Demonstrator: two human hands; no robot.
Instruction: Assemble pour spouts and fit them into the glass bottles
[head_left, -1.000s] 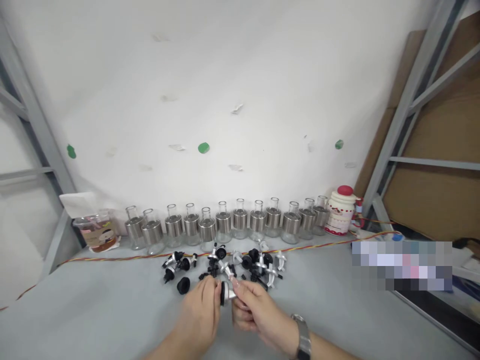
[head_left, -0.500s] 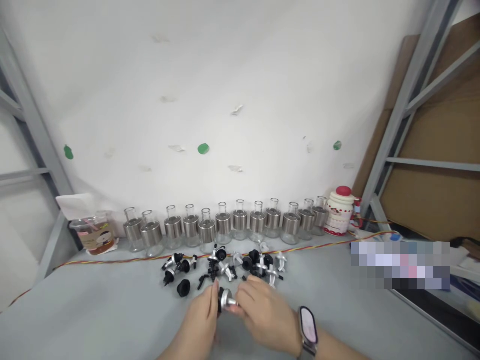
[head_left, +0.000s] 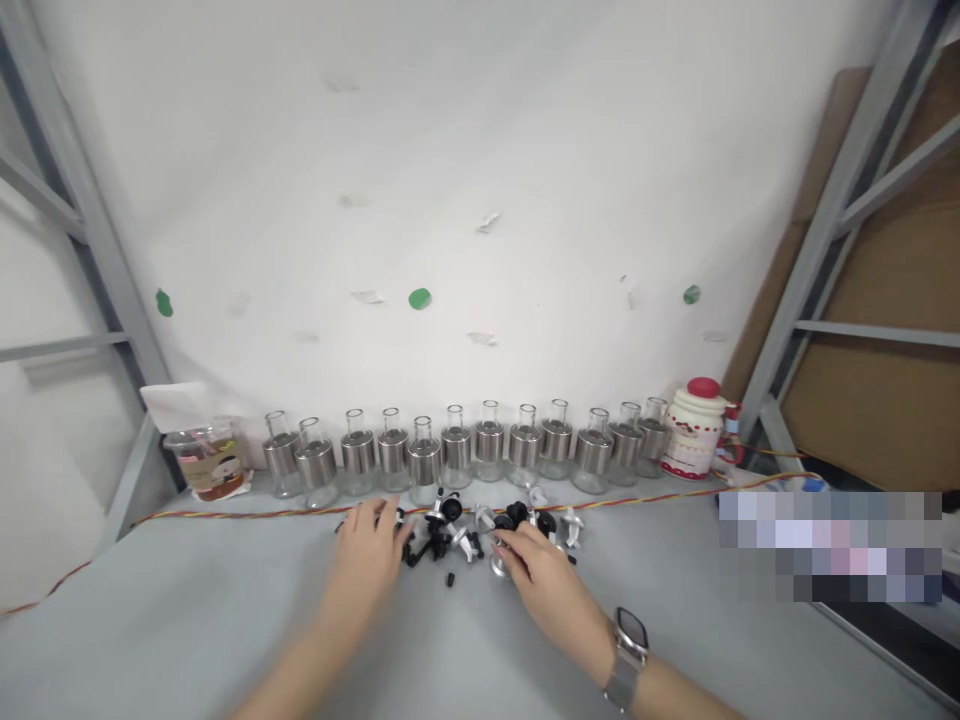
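Observation:
My left hand (head_left: 367, 548) reaches down over the left cluster of black-and-silver bottle pourers, thumb and fingers apart. It covers most of that cluster, and whether it touches a piece is hidden. My right hand (head_left: 541, 575) is at the right side of the pile, fingertips pinched at a silver-collared bottle pourer (head_left: 500, 568). Between the hands lie more loose pourers (head_left: 461, 540) with black stoppers and silver spouts. A small black cap (head_left: 450, 579) rests on the grey table in front of them.
A row of glass bottles (head_left: 424, 463) with steel sleeves stands along the wall. A twisted red-yellow wire (head_left: 247, 514) runs before them. A plastic tub (head_left: 214, 465) is at left, a white jar with red lid (head_left: 691, 430) at right. Metal shelf posts (head_left: 814, 240) flank the table (head_left: 187, 610).
Both hands have parted from the pourer they held together. The left went forward-left to the left cluster, the right forward-right to the pile. A small black cap now shows on the table.

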